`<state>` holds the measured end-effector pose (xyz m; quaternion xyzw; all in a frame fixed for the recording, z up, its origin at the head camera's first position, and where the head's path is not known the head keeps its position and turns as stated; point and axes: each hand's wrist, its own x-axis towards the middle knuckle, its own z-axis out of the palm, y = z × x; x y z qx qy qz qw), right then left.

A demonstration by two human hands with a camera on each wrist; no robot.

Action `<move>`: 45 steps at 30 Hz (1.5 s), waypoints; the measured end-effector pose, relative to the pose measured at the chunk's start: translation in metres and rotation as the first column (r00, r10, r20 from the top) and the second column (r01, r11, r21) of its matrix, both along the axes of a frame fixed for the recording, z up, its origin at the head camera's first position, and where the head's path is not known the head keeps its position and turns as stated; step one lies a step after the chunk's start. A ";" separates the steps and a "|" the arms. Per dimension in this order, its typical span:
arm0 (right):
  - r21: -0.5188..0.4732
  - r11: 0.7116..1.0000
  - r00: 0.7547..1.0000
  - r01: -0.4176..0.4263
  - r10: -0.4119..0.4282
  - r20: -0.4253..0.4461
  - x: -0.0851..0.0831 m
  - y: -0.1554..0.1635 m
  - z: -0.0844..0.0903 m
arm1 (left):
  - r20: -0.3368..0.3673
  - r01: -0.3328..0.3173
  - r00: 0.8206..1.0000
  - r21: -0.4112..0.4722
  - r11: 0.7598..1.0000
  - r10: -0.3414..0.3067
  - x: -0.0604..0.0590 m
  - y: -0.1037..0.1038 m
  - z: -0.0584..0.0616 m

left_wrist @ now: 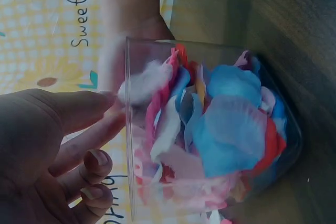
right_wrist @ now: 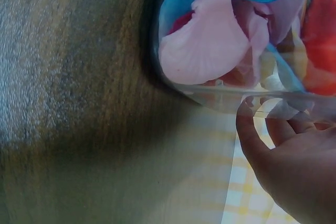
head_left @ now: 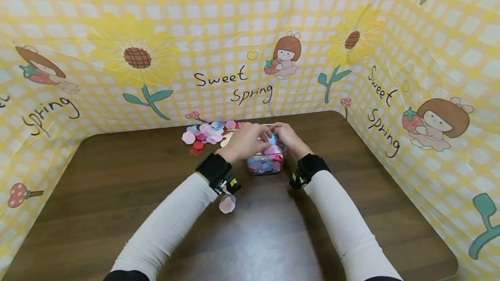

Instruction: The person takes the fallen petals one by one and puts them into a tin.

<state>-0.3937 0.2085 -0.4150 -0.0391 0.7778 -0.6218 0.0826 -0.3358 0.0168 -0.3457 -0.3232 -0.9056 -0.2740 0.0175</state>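
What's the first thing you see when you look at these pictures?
A clear box stuffed with pink, blue and red petals sits in the middle of the brown table, with the left hand and right hand both at its top. More loose petals lie in a heap just behind and to the left. All around stands a yellow checked wall with sunflowers.

Head view: set high, facing forward and down over both forearms onto the dark brown wooden table [head_left: 117,177], taking in the yellow checked backdrop at middle distance. Left wrist view: very close, turned sideways, facing the clear plastic box of pink, blue and red petals [left_wrist: 220,135]. Right wrist view: equally close, sideways, low against the tabletop; all three share that box [right_wrist: 236,40].
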 end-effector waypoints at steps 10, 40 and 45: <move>0.020 0.999 0.998 0.032 -0.033 0.047 0.003 -0.002 0.003 | -0.087 -0.093 0.992 0.029 0.995 0.095 0.014 -0.072 -0.003; 0.036 0.999 0.998 0.038 -0.040 0.052 0.003 0.000 0.004 | -0.056 -0.173 0.982 0.094 0.980 0.178 0.034 -0.098 -0.015; 0.030 0.999 0.998 0.034 -0.035 0.044 0.002 -0.003 0.001 | -0.084 -0.140 0.985 0.119 0.983 0.150 0.023 -0.066 0.008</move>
